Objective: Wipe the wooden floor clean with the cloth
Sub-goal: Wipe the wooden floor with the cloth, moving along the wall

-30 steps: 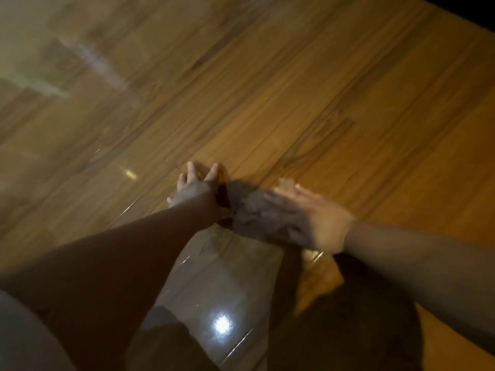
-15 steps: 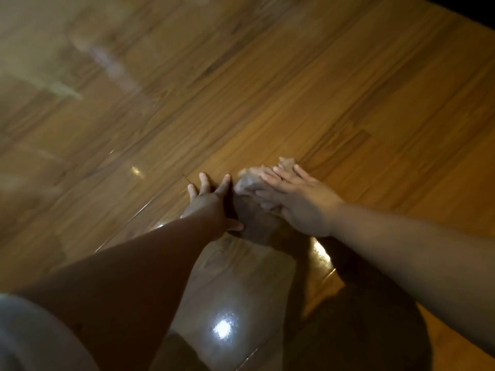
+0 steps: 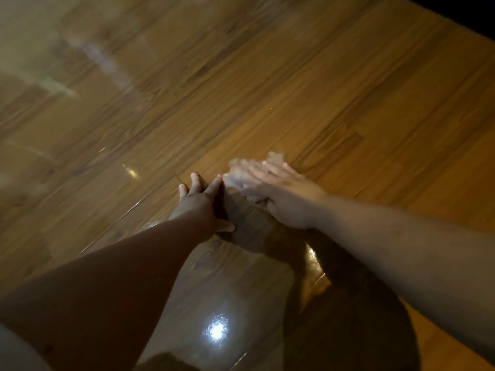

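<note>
My right hand [image 3: 281, 194] lies flat with straight fingers on a small pale cloth [image 3: 276, 158], pressing it against the wooden floor [image 3: 321, 97]. Only the cloth's far edge and a bit by the fingertips show; the rest is hidden under the hand and blurred. My left hand [image 3: 199, 202] rests on the floor just left of it, fingers spread and straight, thumb out to the right, holding nothing. The two hands nearly touch.
Glossy brown planks run diagonally across the view, with a bright lamp reflection [image 3: 215, 330] near the bottom middle. Dark shadows of my arms fall on the floor below the hands. A dark edge [image 3: 460, 12] shows at the top right corner.
My right hand has pushed the cloth forward and to the right, away from me. My left hand stayed planted on the floor.
</note>
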Demonstrator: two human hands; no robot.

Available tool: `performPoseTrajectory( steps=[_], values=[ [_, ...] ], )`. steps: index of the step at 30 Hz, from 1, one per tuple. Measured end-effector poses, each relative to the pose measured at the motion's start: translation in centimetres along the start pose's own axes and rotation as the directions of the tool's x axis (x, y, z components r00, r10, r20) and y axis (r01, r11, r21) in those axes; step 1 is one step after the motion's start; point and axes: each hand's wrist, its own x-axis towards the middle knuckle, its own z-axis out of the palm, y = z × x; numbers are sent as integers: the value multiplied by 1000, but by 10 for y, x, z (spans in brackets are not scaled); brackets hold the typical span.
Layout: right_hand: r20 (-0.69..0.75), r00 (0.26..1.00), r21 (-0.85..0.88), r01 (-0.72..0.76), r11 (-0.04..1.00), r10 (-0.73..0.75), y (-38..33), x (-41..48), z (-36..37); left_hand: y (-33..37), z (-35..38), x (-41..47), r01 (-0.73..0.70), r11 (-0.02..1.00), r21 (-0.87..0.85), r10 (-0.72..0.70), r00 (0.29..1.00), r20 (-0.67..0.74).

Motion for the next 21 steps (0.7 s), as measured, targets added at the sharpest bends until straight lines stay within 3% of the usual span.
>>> performPoseTrajectory(
  steps=[1, 2, 3, 5, 6, 8, 10, 12, 13, 15, 17, 18, 21],
  values=[
    [42, 998, -55, 43, 998, -40, 5, 3, -5, -1, 0, -1, -1, 1000, 0, 1, 1000, -10],
    [37, 999, -131, -6, 991, 11, 16, 7, -11, -2, 0, -1, -3, 1000, -2, 3, 1000, -12],
    [-8, 988, -128, -156, 980, 156, 28, 9, -20, -2, 1, -4, -1, 1000, -12, 1, 1000, -15],
    [-67, 847, 54, -525, 849, 528, 53, 11, -37, -4, 1, -5, -8, 1000, -30, 7, 1000, -26],
    [-32, 823, 102, -561, 821, 566, 55, 11, -41, -4, 2, -5, -13, 999, -37, 12, 1000, -23],
    [47, 931, 157, -364, 918, 361, 36, 12, -41, -3, 1, -4, -13, 996, -88, 11, 1000, -15],
    [54, 988, 288, -152, 946, 142, 12, 9, -29, 4, 0, -1, 13, 962, -274, -37, 996, -81],
    [-126, 975, 361, -128, 924, 184, 21, 5, -25, 17, 0, 2, 20, 911, -412, -119, 969, -217],
    [-229, 925, 307, -226, 924, 303, 39, 0, -27, 27, 1, 5, 1, 918, -397, -123, 951, -283],
    [-341, 727, 232, -549, 803, 596, 86, -22, -31, 48, 1, 12, -91, 947, -307, -22, 938, -346],
    [-247, 479, 235, -814, 532, 842, 122, -56, -29, 69, 2, 24, -192, 962, -196, 126, 943, -308],
    [-200, 413, 205, -869, 451, 888, 132, -71, -23, 81, 5, 32, -244, 966, -84, 212, 936, -281],
    [-247, 433, 150, -867, 475, 867, 136, -86, 0, 95, 20, 39, -451, 847, 280, 523, 799, -295]
  ],
)
